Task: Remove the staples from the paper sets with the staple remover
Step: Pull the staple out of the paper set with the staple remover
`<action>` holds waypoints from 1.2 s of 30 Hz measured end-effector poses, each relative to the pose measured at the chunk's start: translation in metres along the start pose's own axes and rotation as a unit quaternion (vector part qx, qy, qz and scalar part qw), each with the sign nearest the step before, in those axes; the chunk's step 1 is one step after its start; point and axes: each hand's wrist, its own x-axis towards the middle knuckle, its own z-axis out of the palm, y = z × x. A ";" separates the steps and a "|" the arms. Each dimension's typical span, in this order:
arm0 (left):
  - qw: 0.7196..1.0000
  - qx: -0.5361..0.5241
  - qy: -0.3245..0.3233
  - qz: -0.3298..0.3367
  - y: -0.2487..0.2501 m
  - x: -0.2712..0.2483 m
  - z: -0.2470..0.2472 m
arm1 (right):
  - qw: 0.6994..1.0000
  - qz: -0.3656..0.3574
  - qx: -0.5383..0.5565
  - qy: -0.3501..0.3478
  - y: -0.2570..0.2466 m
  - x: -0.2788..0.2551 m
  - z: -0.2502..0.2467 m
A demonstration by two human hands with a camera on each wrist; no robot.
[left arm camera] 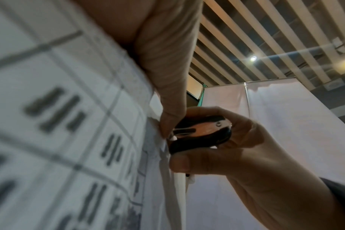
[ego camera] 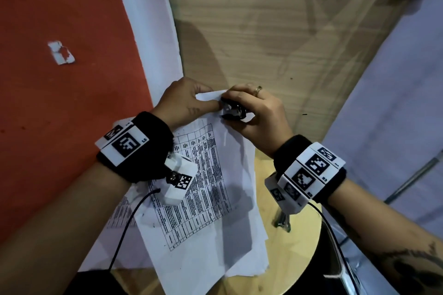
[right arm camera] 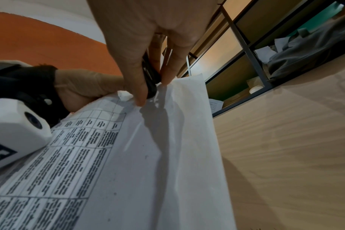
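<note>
A stapled paper set (ego camera: 211, 189) with a printed table hangs from my left hand (ego camera: 189, 103), which pinches its top corner between thumb and fingers. My right hand (ego camera: 254, 112) grips a black and chrome staple remover (ego camera: 233, 111) between thumb and fingers. Its jaws bite on the paper's top corner right beside my left thumb (left arm camera: 173, 118). In the left wrist view the staple remover (left arm camera: 199, 133) looks squeezed against the paper set (left arm camera: 69, 124). From the right wrist, the staple remover (right arm camera: 151, 77) is mostly hidden by my fingers above the paper set (right arm camera: 148, 155). The staple itself is not visible.
A round wooden stool top (ego camera: 287, 246) lies below the papers, with a metal object (ego camera: 282, 221) on it. More white sheets (ego camera: 119, 213) lie under my left wrist. A wood-grain floor (ego camera: 263, 31) and an orange wall (ego camera: 60, 115) with a torn white sticker (ego camera: 61, 52) surround me.
</note>
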 end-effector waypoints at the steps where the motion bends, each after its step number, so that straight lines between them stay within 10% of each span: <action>1: 1.000 -0.003 0.002 0.000 0.001 0.000 0.000 | 1.000 -0.006 -0.004 -0.001 -0.001 0.000 -0.001; 36: 0.970 -0.232 -0.071 0.001 0.017 -0.017 -0.002 | 0.974 0.146 0.170 0.042 -0.018 0.009 -0.019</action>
